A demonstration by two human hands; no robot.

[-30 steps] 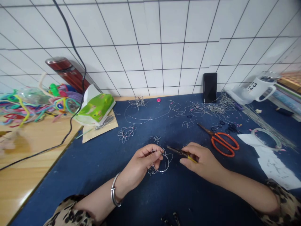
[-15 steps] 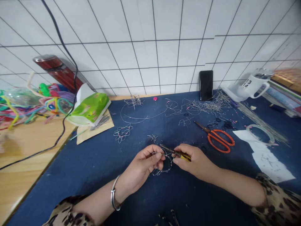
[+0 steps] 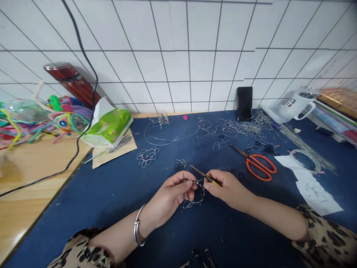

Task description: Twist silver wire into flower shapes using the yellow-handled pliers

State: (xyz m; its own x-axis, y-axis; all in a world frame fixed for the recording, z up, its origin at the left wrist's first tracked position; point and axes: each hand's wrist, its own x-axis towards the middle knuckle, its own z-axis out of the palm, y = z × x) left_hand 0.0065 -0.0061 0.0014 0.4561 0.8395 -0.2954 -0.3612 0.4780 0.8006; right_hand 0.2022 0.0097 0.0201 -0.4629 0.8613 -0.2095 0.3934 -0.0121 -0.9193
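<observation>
My left hand pinches a small looped wire piece just above the blue cloth. Its fingers are closed on the left side of the wire. My right hand is closed around yellow-handled pliers, whose dark tip points up and left over the wire piece. The two hands almost touch at the wire. A silver bangle sits on my left wrist.
Orange-handled scissors lie to the right. Finished wire flowers, loose wire and a wire pile lie behind. A phone, a mug, a tissue pack, pipe cleaners and a black cable stand further off.
My right hand has moved left with the pliers until it meets the wire piece. The left hand kept its hold on the wire. The camera shifted slightly.
</observation>
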